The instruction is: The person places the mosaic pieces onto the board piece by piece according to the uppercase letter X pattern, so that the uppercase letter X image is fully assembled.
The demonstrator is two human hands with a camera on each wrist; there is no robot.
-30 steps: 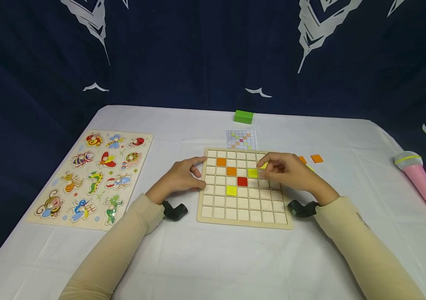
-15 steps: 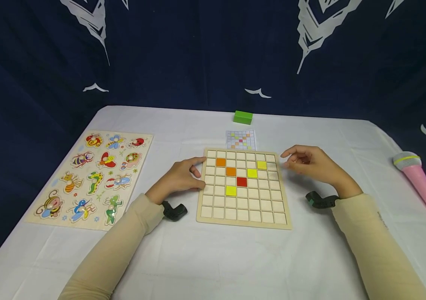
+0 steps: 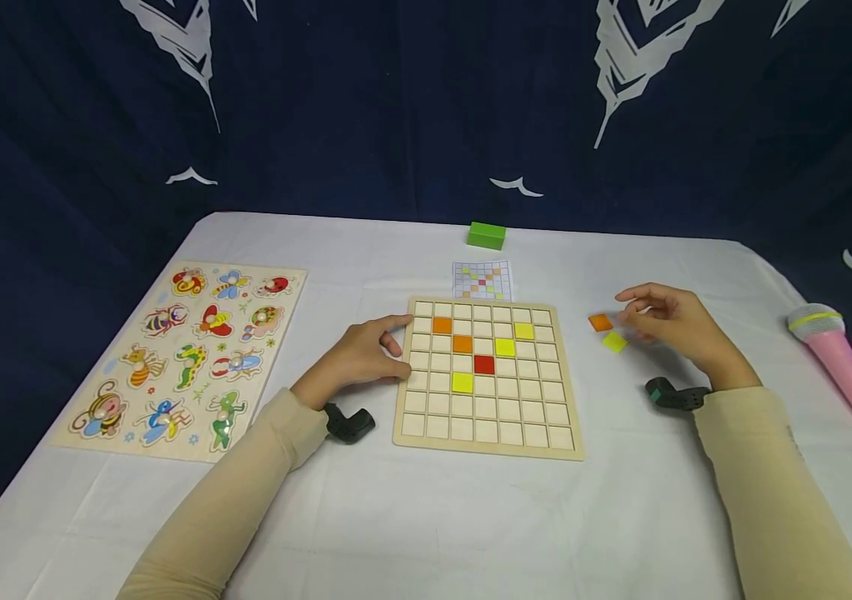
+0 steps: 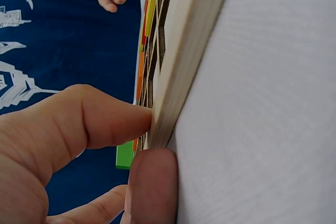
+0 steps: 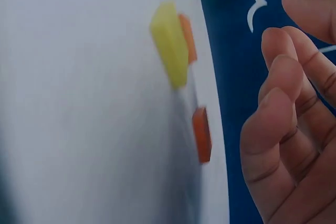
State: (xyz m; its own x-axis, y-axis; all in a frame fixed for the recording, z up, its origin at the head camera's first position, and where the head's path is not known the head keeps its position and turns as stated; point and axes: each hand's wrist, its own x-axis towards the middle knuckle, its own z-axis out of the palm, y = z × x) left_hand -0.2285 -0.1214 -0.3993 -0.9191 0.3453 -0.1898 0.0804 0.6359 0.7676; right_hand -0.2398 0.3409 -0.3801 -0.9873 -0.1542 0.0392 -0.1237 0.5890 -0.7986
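My left hand [image 3: 358, 358] rests at the left edge of a wooden grid board [image 3: 488, 447], thumb and index finger touching the rim apart from each other. In the left wrist view these fingers [image 4: 118, 127] lie against the side of the board [image 4: 178, 66]. Set in the board are orange tiles [image 3: 443, 325], yellow tiles [image 3: 504, 347] and one red tile [image 3: 483, 364]. My right hand [image 3: 669, 321], fingers loosely bent and holding nothing, hovers beside a loose orange tile [image 3: 600, 322] and a yellow tile [image 3: 615, 342]. Another orange tile [image 5: 202, 135] shows in the right wrist view; in the head view my right hand hides it.
A printed pattern card [image 3: 482, 279] lies just behind the board, with a green block [image 3: 487, 235] farther back. An insect peg puzzle [image 3: 186, 358] occupies the table's left side. A pink toy microphone [image 3: 846, 367] lies at the right edge.
My right hand has let go of a yellow tile in the upper right of the board and moved right to the loose tiles. My left hand has stayed put.
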